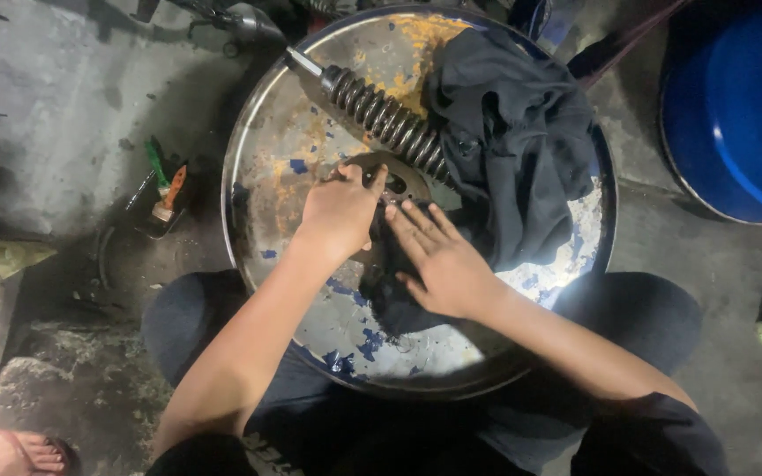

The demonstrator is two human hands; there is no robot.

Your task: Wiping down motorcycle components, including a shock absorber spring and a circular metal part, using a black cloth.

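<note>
Our left hand curls over a flat metal disc, fingers bent and gripping its near edge, while our right hand lies spread and flat, pressing a fold of dark cloth down just beside the disc. Just beyond both hands, a coil-spring shock absorber lies slanting, its lower end buried under the cloth.

We judge the disc could slip, since it rests on slick, worn metal and only one hand holds it. The cloth hides the spring's lower end, so our right fingers could catch on something we cannot see. The spring might also roll toward our knuckles if the cloth is tugged.

All of this sits on a round drum lid, rusty with flaking blue paint, wedged between our knees. Left of our left hand, small tools lie on the stained concrete floor. Far right of our right hand stands a blue barrel.
</note>
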